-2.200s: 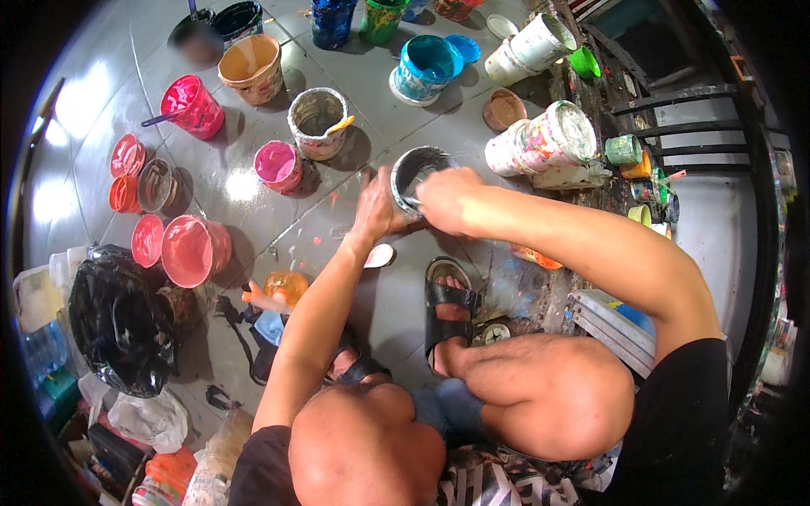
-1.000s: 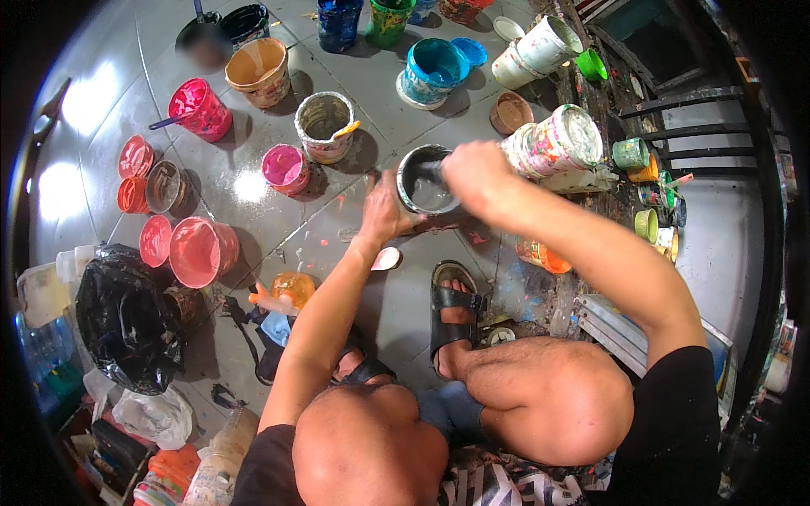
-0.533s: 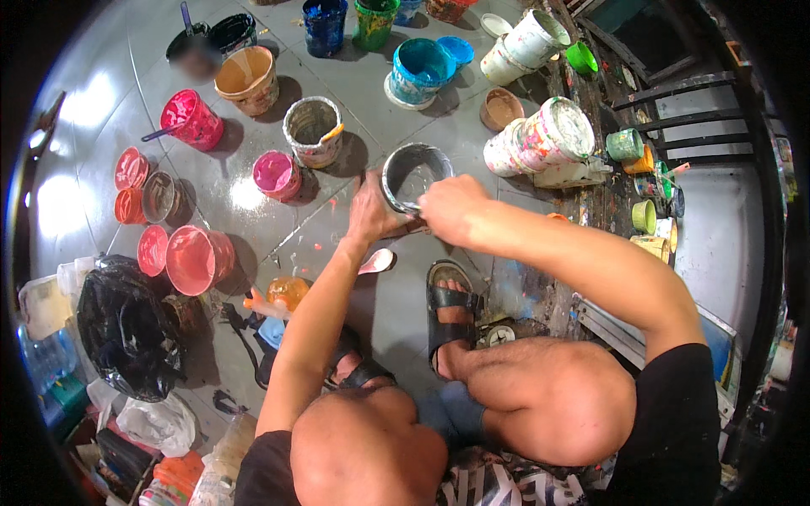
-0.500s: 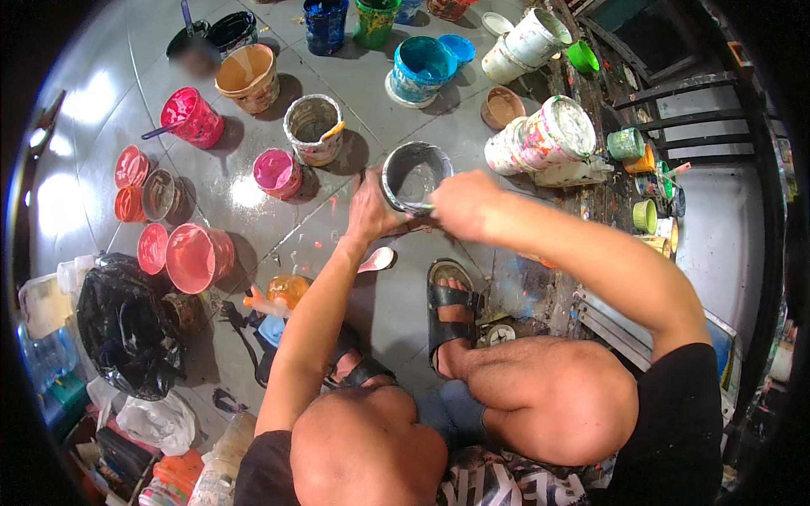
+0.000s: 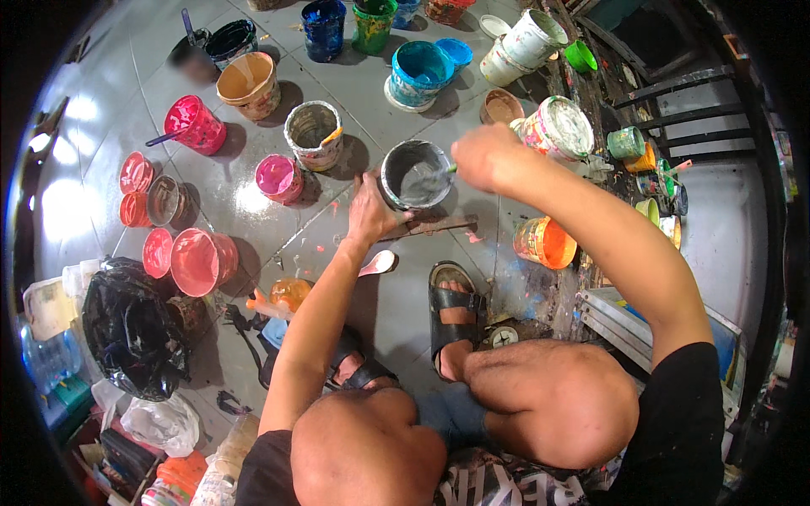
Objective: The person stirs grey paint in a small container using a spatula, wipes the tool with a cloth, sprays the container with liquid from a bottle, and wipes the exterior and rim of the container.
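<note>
Left hand (image 5: 371,212) bracing grey tub (image 5: 403,157) on floor (image 5: 407,295), fingers clasped round side; right hand (image 5: 485,158) gripping green-ended stirrer (image 5: 450,169). Hard stroke, loose brace: could slop paint (image 5: 418,187).

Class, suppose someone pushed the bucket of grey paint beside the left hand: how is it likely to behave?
The bucket would probably slide rather than roll, since it appears to stand upright on smooth tiles. It may feel bottom-heavy, as grey paint lies inside, though its depth is unclear. Its paint-smeared rim could be slippery to grip.
</note>
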A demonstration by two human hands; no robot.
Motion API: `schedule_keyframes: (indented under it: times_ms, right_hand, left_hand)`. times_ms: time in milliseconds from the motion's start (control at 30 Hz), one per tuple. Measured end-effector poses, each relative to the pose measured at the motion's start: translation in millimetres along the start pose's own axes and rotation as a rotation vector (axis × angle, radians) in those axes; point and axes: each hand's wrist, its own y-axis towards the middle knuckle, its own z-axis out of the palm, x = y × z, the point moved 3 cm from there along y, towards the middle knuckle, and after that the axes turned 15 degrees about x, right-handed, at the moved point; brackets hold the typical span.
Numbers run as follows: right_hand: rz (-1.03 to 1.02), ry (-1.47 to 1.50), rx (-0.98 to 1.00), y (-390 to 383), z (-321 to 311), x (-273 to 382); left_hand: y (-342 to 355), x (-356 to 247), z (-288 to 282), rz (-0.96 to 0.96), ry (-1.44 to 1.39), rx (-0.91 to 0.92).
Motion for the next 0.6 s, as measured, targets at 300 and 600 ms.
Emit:
schedule_keyframes:
  times_ms: [300, 600]
  right_hand:
    - [-0.053, 0.255, -0.052, -20.7, 27.4, 57.3]
    - [-0.387, 1.64, 0.023, -19.3, 126.0, 11.7]
  left_hand:
    - [15.9, -8.7, -2.4, 0.325, 0.107, 0.008]
    - [18.2, -6.9, -27.7, 0.414, -0.188, -0.006]
